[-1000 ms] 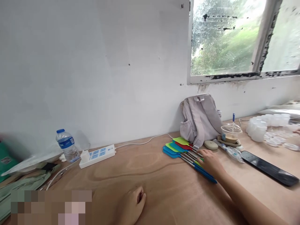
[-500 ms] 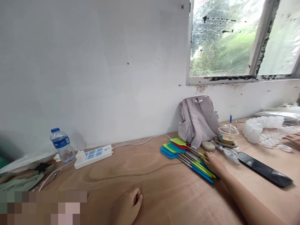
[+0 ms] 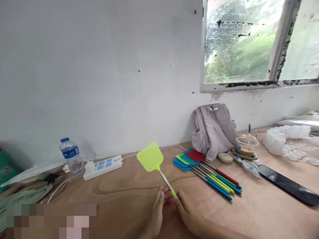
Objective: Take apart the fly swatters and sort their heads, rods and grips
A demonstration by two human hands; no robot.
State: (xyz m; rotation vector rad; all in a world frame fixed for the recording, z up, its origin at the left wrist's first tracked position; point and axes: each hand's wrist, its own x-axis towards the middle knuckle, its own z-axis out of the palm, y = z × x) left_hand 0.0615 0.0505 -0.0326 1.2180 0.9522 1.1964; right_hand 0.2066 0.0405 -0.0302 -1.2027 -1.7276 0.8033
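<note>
Both hands are bare, with no gloves, rings or watch in view. The left hand (image 3: 154, 217) shows slim fingers with short, plain nails. The right hand (image 3: 190, 214) runs into a bare forearm toward 4 o'clock, no sleeve visible.

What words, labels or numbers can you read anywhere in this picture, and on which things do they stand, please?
No text can be read here.
Water bottle: blue label, print too small to read.
Power strip: blue socket panels, no legible marking.
Green packet at the left edge: a small label, blurred.
Drink cup: a sticker, too small to read.
</note>
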